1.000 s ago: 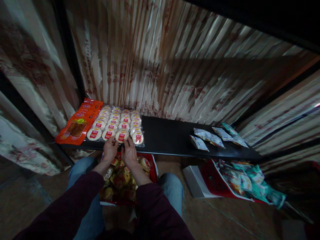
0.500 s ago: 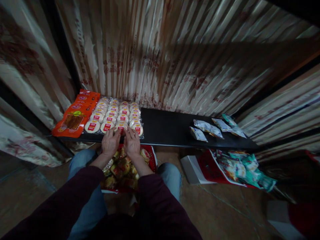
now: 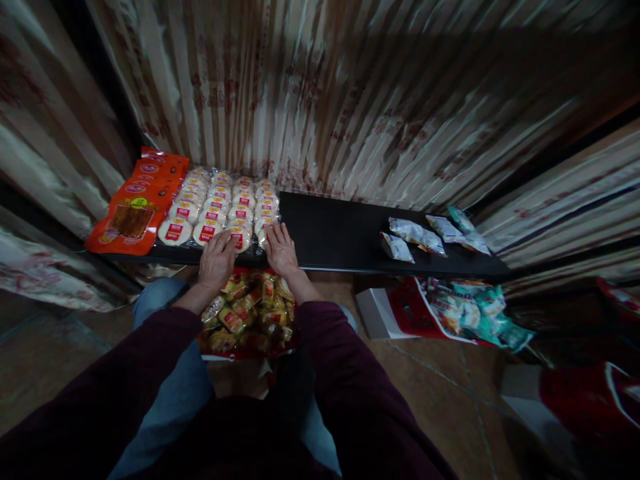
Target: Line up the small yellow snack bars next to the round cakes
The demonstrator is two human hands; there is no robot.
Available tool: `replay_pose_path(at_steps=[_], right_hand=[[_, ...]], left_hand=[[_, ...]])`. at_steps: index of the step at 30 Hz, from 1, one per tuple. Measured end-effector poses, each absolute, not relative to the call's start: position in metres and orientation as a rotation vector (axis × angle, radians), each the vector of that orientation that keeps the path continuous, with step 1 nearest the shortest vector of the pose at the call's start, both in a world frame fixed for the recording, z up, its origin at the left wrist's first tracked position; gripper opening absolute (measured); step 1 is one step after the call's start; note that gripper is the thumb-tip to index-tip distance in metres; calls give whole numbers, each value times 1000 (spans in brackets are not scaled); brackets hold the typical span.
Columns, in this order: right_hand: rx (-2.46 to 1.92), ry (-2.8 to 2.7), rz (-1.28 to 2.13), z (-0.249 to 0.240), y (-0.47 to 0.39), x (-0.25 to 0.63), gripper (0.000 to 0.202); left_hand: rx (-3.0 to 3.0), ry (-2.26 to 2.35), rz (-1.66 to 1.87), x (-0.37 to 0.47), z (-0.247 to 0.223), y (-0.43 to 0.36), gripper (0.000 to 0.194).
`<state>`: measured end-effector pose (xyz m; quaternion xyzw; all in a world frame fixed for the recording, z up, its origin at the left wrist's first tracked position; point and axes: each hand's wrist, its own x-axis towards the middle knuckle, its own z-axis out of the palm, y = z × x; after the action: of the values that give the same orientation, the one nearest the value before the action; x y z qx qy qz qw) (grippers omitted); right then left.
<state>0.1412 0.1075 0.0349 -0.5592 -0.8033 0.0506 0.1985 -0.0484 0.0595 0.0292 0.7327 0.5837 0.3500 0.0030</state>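
Wrapped cakes [image 3: 215, 215]: four columns, shelf's [image 3: 333, 233] nine-o'clock end
Left hand [image 3: 217, 260]: fingers extended, loosely open over front cakes
Right hand [image 3: 281, 251]: fingers slightly spread at three-o'clock column's front
Orange packet [image 3: 143, 193]: beside cakes, nine o'clock

The right hand [image 3: 281, 252] hides part of the nearest cake [image 3: 259, 228] in the right-hand column. Small print on the labels [image 3: 175, 231] is unreadable. The near-right red box [image 3: 580, 399] and the curtain [image 3: 310, 100] run past the picture's edges; dimness blurs the far-right corner.
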Motion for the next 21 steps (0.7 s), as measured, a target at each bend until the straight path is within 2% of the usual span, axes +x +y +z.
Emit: replay_pose_path(at_steps=[12,21], right_hand=[[-1503,-2238,124,34,107,139,49],[-1538,-2271,122,38,109,137,50]], left_hand=[[2168,1751,1288,-41,17,61,38],[2224,1898,1235,-35,16,61,36]])
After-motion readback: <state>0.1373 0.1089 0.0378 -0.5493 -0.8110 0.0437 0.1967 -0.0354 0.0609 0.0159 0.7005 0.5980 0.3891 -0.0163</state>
